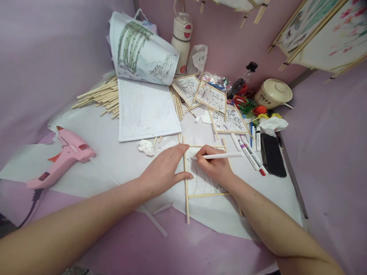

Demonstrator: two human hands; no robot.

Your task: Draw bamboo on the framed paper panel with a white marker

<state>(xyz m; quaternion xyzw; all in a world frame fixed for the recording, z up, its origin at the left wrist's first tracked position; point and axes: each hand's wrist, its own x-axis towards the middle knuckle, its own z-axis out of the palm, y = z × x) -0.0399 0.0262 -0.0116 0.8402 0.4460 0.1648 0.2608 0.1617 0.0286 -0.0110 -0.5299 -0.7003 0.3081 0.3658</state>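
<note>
Drawing on the framed paper panel [200, 179], the right hand [213, 166] grips a white pen [220, 156] above it; the left hand [164, 170], fingers spread flat, braces the panel's left stick to steady it.

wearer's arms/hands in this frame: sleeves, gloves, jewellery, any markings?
Both forearms are bare right to the frame edge, so no sleeves show. The left hand and the right hand wear no gloves. No ring, watch or bracelet is visible on either wrist or on the fingers that show. Nails look short and unpainted. No tattoos, tape, cables or markers.
</note>
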